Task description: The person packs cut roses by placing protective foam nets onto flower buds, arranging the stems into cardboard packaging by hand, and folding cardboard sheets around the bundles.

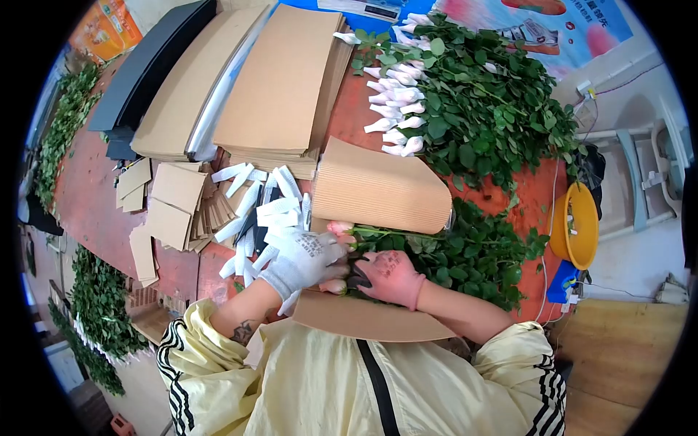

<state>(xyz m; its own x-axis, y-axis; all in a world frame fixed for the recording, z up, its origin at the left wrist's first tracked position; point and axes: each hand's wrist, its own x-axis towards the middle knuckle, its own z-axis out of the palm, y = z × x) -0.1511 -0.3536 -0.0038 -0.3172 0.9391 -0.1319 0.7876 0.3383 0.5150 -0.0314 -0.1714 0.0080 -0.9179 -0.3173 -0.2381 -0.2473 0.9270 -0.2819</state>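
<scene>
My left hand [309, 258], in a white glove, is closed at the pink rose heads, with one rose [339, 229] above its fingers and another rose [333, 286] below them. Beside it my right hand [390, 277], in a pink glove with dark fingertips, curls around the stems just behind the heads. The fingertips of both hands are partly hidden. Green leafy stems [472, 254] stretch off to the right. A sheet of brown cardboard [371, 317] lies against my body, below the hands. Just beyond them is a curved piece of corrugated cardboard [385, 185].
White foam sleeves [280, 207] lie heaped left of my hands, near small cardboard pieces [171, 207]. Tall stacks of cardboard sheets [280, 80] stand behind. Roses with white-sleeved heads [396, 98] are piled at the back right. A yellow basin [579, 225] stands at the table's right edge.
</scene>
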